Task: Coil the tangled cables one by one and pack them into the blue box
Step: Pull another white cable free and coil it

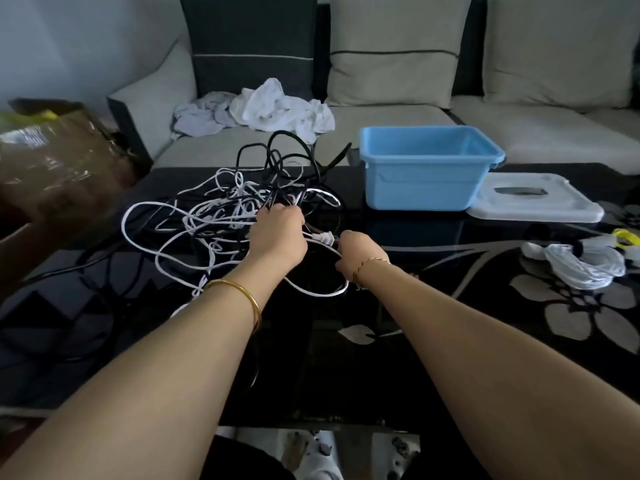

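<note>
A tangle of white cables [194,216] and black cables [280,161] lies on the black glass table [346,358], left of centre. My left hand [277,233] reaches into the tangle's right side, fingers curled round several strands. My right hand [360,251] sits just to its right and grips a white cable near its plug [323,238]; a loop of that cable [318,289] hangs below both wrists. The blue box [429,168] stands open at the table's far right, nothing visible inside.
The box's translucent lid [533,199] lies flat right of the box. Crumpled plastic bags [585,261] sit at the table's right edge. A cardboard box [52,168] stands at the left. A sofa with white cloths [263,109] runs behind the table.
</note>
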Motion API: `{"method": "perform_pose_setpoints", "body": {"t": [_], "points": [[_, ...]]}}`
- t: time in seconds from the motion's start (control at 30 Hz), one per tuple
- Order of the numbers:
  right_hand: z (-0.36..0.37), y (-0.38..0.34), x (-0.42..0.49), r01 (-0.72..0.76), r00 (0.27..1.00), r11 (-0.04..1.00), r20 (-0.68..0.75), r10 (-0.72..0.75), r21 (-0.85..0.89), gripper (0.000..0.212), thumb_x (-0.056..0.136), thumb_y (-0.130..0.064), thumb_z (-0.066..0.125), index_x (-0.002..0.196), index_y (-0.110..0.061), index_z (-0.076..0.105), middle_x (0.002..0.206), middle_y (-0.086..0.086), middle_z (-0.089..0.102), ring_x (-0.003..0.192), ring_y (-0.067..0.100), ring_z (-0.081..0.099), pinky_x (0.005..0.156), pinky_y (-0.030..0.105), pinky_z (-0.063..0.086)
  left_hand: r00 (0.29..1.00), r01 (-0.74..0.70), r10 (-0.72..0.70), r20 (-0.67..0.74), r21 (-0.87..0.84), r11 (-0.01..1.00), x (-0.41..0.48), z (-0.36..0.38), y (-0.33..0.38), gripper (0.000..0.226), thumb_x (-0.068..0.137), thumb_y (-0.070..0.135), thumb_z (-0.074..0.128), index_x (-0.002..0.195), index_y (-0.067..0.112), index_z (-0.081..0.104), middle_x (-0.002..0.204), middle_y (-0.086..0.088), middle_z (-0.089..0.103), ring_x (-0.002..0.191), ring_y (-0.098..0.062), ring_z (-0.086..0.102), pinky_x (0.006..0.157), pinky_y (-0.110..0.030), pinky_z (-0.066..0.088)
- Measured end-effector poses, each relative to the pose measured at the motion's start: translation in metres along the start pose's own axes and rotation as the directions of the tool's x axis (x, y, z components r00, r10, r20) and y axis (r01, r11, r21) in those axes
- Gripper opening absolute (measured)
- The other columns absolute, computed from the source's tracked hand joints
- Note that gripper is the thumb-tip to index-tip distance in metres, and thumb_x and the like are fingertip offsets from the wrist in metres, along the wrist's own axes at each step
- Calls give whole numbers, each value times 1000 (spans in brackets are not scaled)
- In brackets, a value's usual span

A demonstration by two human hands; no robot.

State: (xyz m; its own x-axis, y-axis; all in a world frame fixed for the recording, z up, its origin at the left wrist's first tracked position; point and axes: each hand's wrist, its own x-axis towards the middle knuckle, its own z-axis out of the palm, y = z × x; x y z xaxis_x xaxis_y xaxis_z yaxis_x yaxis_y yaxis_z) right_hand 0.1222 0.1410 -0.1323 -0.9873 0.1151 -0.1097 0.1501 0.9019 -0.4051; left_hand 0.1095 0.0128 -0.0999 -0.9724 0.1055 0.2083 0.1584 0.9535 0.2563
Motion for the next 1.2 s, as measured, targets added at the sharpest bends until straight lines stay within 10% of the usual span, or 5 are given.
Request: {"method": "perform_pose_setpoints", "body": {"t": [0.23,0.57,0.77,0.93,1.2], "points": [[-11,27,-3,-124,979,974,-139,152,191,9,88,-12,52,93,-5,53,95,14,59,86,32,58,71,31,44,1000,5,-5,12,31,999,1,-3,-4,35,89,7,59,123,14,56,128,-9,52,122,-30,43,94,-40,42],[-49,92,-16,-9,406,302,-273,872,953,22,92,-3,38,110,-8,50,126,13,43,93,29,58,90,28,43,946,-29,152,285,-393,919,-6,-5,15,41,85,55,59,92,16,69,88,5,63,86,-13,59,80,-31,45],[-63,99,-26,-186,597,621,-415,687,761,38,90,1,37,125,-7,49,137,16,33,113,37,48,96,30,34,784,-186,278,555,-218,958,-13,0,27,22,77,39,75,89,22,69,98,4,67,92,-13,61,86,-29,50],[-65,64,-41,-59,784,985,-602,148,165,45,83,-1,48,124,-17,54,132,8,43,118,31,43,90,36,39,943,-221,207,260,23,975,-7,1,21,9,85,13,64,88,22,62,112,-5,60,106,-24,55,91,-37,48],[-32,22,-44,414,905,887,200,-376,-204,29,86,-18,55,114,-19,62,120,2,58,108,22,56,89,36,49,957,-2,-36,287,133,991,-4,6,-4,20,84,10,62,104,14,63,110,-10,65,96,-28,61,78,-37,51]]}}
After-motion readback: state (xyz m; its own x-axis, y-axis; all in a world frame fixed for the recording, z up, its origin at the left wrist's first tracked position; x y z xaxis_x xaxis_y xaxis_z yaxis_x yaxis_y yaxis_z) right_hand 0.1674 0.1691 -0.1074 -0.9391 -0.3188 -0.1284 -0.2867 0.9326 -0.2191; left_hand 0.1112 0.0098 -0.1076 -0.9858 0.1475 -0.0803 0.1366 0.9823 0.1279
